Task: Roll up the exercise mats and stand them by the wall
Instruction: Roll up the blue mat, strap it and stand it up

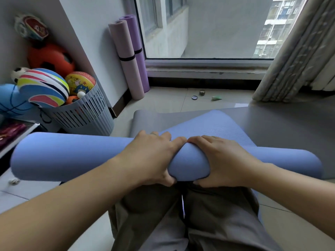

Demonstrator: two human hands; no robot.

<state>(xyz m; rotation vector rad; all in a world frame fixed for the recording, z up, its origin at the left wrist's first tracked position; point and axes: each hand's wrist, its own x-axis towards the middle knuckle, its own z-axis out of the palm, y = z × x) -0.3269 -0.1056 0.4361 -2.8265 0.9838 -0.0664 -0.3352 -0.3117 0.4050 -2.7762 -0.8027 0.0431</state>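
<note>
A blue exercise mat [63,156] lies across my knees as a thick roll, its loose end [217,125] still spread flat on the floor ahead. My left hand [150,156] and my right hand [223,160] grip the middle of the roll side by side, thumbs underneath, fingers over the top. Beneath the blue mat lies a grey mat [282,127], flat on the floor. Two rolled mats stand upright at the wall corner by the window: a pink one [126,60] and a purple one [139,57] behind it.
A grey slatted basket [87,113] full of balls stands at the left, close to the roll's left end. A curtain [297,51] hangs at the right. Small objects [203,95] lie on the tiled floor under the window. A white cabinet [12,187] is at my left.
</note>
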